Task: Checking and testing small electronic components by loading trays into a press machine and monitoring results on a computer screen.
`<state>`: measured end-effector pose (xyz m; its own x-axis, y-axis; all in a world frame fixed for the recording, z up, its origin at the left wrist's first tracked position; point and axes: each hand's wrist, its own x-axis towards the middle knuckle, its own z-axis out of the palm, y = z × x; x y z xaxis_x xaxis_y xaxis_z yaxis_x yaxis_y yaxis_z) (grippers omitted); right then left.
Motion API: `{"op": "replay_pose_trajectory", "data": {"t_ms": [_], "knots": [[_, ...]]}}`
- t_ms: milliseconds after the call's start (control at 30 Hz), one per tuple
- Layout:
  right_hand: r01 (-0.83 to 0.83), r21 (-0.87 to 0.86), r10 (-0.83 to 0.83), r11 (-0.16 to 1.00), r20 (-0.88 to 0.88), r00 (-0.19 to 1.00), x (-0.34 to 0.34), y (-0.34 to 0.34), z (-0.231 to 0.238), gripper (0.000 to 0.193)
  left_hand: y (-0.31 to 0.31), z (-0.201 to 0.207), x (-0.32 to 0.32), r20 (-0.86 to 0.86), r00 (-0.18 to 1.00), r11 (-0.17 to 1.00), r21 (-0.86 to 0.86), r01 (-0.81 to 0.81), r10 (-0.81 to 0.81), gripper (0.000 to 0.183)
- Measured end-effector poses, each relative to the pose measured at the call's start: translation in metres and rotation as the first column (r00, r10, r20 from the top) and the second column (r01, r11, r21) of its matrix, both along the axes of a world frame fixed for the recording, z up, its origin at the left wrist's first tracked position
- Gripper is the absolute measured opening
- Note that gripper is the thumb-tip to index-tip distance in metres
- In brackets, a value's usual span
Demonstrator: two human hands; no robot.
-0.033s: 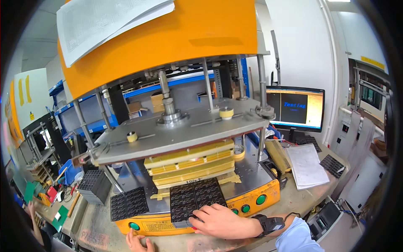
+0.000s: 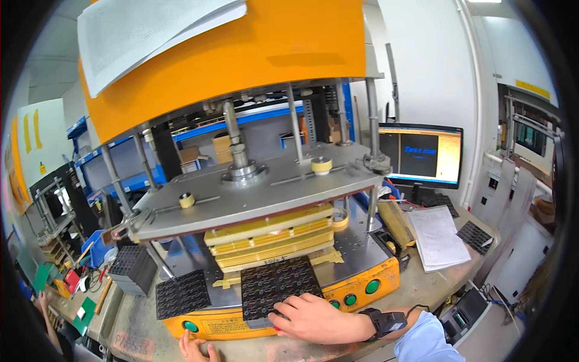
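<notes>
My right hand (image 2: 319, 318) lies over the front right corner of a stacked black moulded tray (image 2: 280, 286), its fingers spread along the edge. That tray sits at the front of an orange press machine. At the lower edge, only part of my left hand (image 2: 194, 349) shows, fingers apart, close below a green push button (image 2: 190, 326). I cannot tell whether a fingertip touches the button. A second black tray (image 2: 183, 294) lies tilted on the machine's left front. Behind the trays, a yellow layered fixture (image 2: 271, 238) sits under the press's grey metal plate (image 2: 259, 190).
More green buttons (image 2: 372, 286) line the orange front panel. A pile of trays (image 2: 134, 265) stands left. To the right are papers (image 2: 440, 238), a lit monitor (image 2: 422, 154) and another black tray (image 2: 475, 237). A co-worker's arm (image 2: 49, 320) shows far left.
The whole view has shifted slightly to the left. Both hands keep their places beside the tray and the left button.
</notes>
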<state>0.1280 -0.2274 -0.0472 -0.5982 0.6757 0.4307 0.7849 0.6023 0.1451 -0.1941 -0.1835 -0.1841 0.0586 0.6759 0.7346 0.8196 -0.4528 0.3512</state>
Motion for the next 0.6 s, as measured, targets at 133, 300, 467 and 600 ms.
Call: {"op": "replay_pose_trajectory", "data": {"t_ms": [133,300,467,600], "knots": [[-0.020,0.021,0.020,1.000,0.000,1.000,-0.002,0.003,-0.005,0.039,0.000,0.002,-0.002,0.000,1.000,1.000,0.008,-0.025,0.025,0.026],[-0.073,0.044,0.075,0.996,-0.062,0.995,-0.004,0.015,-0.016,0.039,0.001,-0.004,-0.008,-0.014,0.998,0.997,0.038,-0.064,0.064,0.029],[-0.062,0.048,0.064,0.997,-0.055,0.996,-0.004,0.014,-0.019,0.040,0.002,-0.005,-0.006,0.011,0.999,0.999,0.030,-0.039,0.038,0.030],[-0.068,0.043,0.071,0.997,-0.058,0.996,-0.003,0.017,-0.020,0.039,0.004,-0.007,-0.005,-0.015,0.997,0.994,0.079,-0.070,0.072,0.029]]}}
